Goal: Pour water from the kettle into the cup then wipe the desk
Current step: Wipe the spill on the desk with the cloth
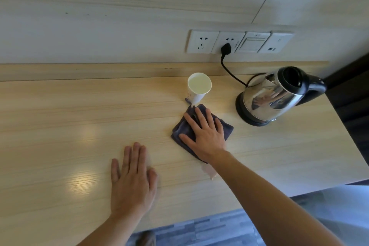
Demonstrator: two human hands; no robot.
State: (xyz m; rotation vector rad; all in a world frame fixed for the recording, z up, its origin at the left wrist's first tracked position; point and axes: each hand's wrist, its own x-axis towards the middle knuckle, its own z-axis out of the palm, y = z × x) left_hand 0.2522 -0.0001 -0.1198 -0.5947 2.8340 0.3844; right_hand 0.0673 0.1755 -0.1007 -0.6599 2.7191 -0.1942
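— Kettle and cup?
— Shiny steel kettle with black handle (pixel 279 96) upright on its black base at far right, handle pointing right. White paper cup (pixel 198 90) upright left of it, liquid inside.
— Cloth?
— Dark grey folded cloth (pixel 184 132) flat on the pale wooden desk (pixel 60 126), just near of the cup; one corner pointing far, touching the cup base.
— Hands?
— Right hand (pixel 205 136) spread flat, pressed on the cloth, gripping nothing. Left hand (pixel 133 177) spread flat on bare desk, empty.
— Room?
— Broad open surface left; small wet patch (pixel 209 171) beside the right wrist; near edge close behind the wrists.
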